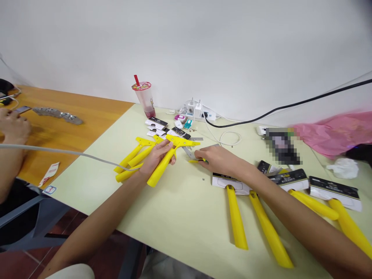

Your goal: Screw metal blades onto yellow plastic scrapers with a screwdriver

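Observation:
My left hand (155, 158) is wrapped round a yellow plastic scraper (159, 169), its wide head pointing up and right. Two more yellow scrapers (128, 157) lie beside and partly behind that hand. To the right, my right hand (216, 157) is closed in a pinch near the table top. A bit of yellow shows at its fingertips, but what it grips is mostly hidden. A thin metal blade (189, 152) lies between the two hands, close to the right fingertips. Black-and-white cards (156, 123) are stacked behind the scrapers.
Several carded yellow scrapers (236, 217) lie at the right, under and beside my right forearm. A cup with a straw (147, 100) and a power strip (210, 115) stand by the wall. A grey cable (72, 152) crosses at the left, near another person's hand (13, 126).

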{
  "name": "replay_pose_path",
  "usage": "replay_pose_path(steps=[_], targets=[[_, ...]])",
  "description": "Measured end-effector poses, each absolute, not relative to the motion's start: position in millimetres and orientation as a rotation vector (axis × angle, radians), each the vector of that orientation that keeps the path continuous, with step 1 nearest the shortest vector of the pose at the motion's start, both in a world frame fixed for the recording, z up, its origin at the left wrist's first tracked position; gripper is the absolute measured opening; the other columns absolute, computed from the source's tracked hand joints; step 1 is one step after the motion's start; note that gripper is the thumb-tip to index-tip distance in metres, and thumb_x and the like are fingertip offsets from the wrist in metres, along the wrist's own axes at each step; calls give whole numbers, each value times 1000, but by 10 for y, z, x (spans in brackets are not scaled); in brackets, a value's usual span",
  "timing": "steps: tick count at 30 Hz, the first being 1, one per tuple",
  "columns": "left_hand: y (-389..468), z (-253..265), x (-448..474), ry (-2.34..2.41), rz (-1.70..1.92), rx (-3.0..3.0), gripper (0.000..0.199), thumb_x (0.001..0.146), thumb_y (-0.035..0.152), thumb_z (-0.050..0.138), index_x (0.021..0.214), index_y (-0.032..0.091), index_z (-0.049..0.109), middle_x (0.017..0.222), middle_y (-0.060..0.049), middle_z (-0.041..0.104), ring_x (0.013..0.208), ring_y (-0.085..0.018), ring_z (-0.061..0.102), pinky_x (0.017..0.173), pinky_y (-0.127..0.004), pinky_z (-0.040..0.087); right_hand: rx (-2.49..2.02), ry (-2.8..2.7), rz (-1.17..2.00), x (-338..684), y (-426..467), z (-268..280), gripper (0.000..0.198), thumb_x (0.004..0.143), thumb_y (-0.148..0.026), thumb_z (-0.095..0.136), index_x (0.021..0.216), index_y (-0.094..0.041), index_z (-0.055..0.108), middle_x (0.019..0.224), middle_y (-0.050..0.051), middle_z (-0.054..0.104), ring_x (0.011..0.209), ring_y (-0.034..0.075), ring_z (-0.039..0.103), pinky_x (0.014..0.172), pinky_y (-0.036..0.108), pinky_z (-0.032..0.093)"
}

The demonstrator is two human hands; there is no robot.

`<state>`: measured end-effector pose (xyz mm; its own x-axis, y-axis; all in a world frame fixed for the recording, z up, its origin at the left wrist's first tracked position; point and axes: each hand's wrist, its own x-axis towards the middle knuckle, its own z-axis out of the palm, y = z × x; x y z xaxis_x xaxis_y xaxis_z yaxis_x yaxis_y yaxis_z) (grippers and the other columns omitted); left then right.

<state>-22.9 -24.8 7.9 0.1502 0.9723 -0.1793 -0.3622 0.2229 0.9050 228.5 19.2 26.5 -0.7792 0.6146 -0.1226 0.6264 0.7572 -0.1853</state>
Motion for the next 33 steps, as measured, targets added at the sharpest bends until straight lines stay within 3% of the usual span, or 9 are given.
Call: replay_pose_path(steps=[5,10,13,17,21,28,33], targets=[[-222,53,-244,937,1139,850,31,87,37,83,91,17,58,70,1,64,49,-12,63,46,-22,47,934,2896,-445,2281,115,368,14,99,-20,58,90,-21,69,97,10,76,87,24,67,71,32,35],[-224,25,-263,948,1116,881,31,89,39,81,90,19,57,65,1,64,50,-14,65,48,-21,48,972,2874,-694,2370,136,412,15,100,-26,59,94,-23,72,95,6,76,85,22,66,72,32,39],[-233,19,-264,950,1084,895,30,90,40,80,91,19,59,66,0,65,51,-15,66,48,-22,48,1051,2845,-673,2402,192,381,16,102,-31,59,93,-22,69,94,7,74,84,23,64,71,32,39],[-241,12,-257,910,1043,941,30,88,40,82,93,18,62,72,0,65,51,-14,67,49,-23,49,1046,2853,-685,2386,267,265,15,102,-34,63,102,-21,71,107,10,75,95,26,66,78,32,41],[-254,30,-243,896,989,990,31,91,42,79,89,19,59,62,1,61,48,-14,64,50,-23,46,1006,2851,-760,2349,311,193,15,99,-31,66,110,-23,74,112,9,75,99,26,68,81,31,42],[-267,60,-225,921,990,966,32,91,41,80,90,18,58,63,0,64,48,-14,63,51,-24,45,1036,2742,-750,2342,362,194,12,94,-31,70,101,-21,71,99,8,75,84,23,64,69,30,37],[-247,31,-234,923,977,976,37,88,44,83,94,18,57,63,-1,66,49,-15,65,51,-23,48,1016,2691,-765,2334,338,233,11,95,-30,71,98,-20,70,101,9,73,83,22,64,69,30,38]])
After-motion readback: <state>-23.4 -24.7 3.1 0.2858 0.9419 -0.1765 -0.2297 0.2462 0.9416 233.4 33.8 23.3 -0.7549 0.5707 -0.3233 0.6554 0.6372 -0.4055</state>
